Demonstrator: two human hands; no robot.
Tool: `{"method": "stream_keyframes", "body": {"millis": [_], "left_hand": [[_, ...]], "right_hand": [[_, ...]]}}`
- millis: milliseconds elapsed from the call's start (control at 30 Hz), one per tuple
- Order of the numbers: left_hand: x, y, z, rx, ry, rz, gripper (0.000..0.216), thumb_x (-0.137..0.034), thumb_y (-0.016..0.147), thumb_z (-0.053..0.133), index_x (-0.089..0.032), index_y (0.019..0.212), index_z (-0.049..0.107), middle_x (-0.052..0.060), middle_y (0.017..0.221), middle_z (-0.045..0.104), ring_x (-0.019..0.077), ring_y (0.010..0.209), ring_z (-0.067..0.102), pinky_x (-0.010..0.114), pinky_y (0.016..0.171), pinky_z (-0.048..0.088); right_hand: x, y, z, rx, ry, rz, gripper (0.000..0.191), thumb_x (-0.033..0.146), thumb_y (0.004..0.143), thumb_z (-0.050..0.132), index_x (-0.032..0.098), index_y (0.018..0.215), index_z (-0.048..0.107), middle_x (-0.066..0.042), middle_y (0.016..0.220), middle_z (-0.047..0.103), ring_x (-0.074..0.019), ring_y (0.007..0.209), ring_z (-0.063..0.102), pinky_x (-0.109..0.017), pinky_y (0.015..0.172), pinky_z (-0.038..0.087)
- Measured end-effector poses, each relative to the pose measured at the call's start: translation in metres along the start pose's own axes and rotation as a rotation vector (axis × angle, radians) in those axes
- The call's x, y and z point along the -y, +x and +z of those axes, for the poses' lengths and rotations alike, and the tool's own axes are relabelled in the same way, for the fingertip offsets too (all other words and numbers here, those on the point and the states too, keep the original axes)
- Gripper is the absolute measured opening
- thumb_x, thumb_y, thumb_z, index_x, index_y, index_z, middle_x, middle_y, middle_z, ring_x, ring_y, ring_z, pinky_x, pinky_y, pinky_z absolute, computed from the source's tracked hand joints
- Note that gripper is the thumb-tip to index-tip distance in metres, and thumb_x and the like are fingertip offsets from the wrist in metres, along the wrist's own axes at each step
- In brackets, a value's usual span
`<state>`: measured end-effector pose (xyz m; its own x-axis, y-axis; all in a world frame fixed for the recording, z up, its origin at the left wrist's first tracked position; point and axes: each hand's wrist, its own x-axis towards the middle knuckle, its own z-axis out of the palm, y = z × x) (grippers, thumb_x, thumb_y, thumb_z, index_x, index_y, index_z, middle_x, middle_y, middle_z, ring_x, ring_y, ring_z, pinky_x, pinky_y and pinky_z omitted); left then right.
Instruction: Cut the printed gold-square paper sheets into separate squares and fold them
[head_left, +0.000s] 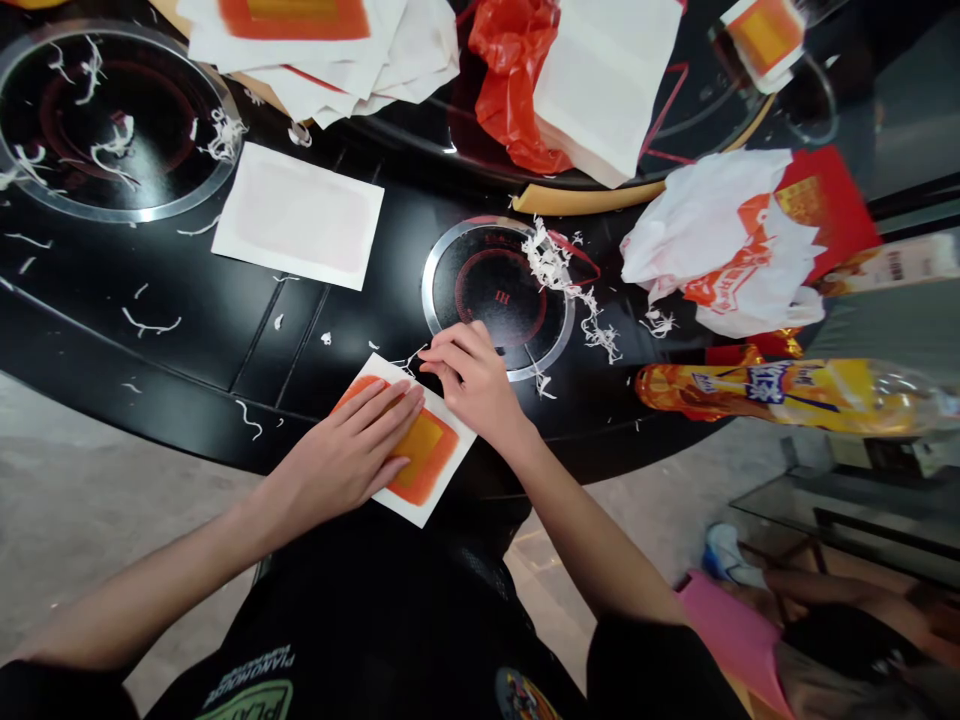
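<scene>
**One joss paper sheet mid-strip, shreds all over the table**

So I'd call this one partway through. White paper shreds (551, 255) lie all over the black table (202, 330), so I'm guessing a fair bit of this peeling is done. On the sheet in hand, though, a thin paper strip (407, 363) sticks out at the far edge, so that bit looks unfinished. There's also a stack of sheets (416, 55) at the far side, plus a loose white sheet (296, 215) lying by itself. No idea which of those count as done; can't tell from here.

Hands: the left hand (371, 435) is laid flat over the print, fingers together, pressing down rather than gripping. The right hand (469, 375) is curled up, thumb and fingertips pinched, seemingly on that strip.

As for the joss paper sheet (435, 460) itself (that's my best read of it), it's at the near edge of the table, turned at an angle, near corner apparently poking past the rim. White border, orange block, dull gold patch in the middle. Looks flat, print a bit soft-edged; the left hand hides a good chunk.
</scene>
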<state>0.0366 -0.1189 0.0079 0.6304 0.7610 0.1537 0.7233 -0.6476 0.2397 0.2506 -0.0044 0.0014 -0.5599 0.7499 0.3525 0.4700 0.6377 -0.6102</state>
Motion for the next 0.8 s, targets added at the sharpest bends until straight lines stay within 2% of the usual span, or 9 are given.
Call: {"method": "stream_keyframes", "body": {"millis": [300,567,667,800], "left_hand": [[0.000,0.001,-0.001,0.012,0.018,0.016,0.064,-0.039,0.116,0.039,0.003,0.164,0.041,0.019,0.171,0.045,0.0337,0.159,0.042,0.047,0.135,0.026],[-0.006,-0.001,0.000,0.034,-0.090,0.053,0.060,-0.041,0.117,0.039,-0.004,0.163,0.046,0.013,0.169,0.049,0.0276,0.160,0.042,0.043,0.135,0.026],[-0.006,-0.002,0.000,0.042,-0.098,0.054,0.060,-0.041,0.116,0.041,-0.005,0.164,0.045,0.014,0.170,0.048,0.0275,0.160,0.042,0.043,0.135,0.026],[-0.004,-0.003,0.000,0.033,-0.083,0.073,0.061,-0.042,0.116,0.041,-0.004,0.164,0.043,0.014,0.171,0.047,0.0274,0.159,0.043,0.044,0.136,0.024]], "right_hand": [[0.002,0.012,0.005,0.060,0.005,0.057,0.024,0.014,0.107,0.056,0.027,0.095,0.071,-0.004,0.099,0.068,-0.0224,0.097,0.058,-0.043,0.090,0.053],[0.002,0.030,0.017,0.056,0.007,0.059,0.021,0.017,0.107,0.057,0.027,0.095,0.071,-0.003,0.099,0.067,-0.0225,0.099,0.059,-0.044,0.095,0.052],[-0.001,0.025,0.009,0.002,-0.008,0.092,0.018,0.018,0.106,0.060,0.028,0.097,0.072,-0.003,0.099,0.067,-0.0234,0.099,0.060,-0.045,0.095,0.051],[-0.017,0.002,-0.016,-0.166,-0.126,0.184,0.011,0.023,0.104,0.065,0.028,0.100,0.074,-0.004,0.100,0.069,-0.0256,0.101,0.063,-0.049,0.098,0.051]]}}
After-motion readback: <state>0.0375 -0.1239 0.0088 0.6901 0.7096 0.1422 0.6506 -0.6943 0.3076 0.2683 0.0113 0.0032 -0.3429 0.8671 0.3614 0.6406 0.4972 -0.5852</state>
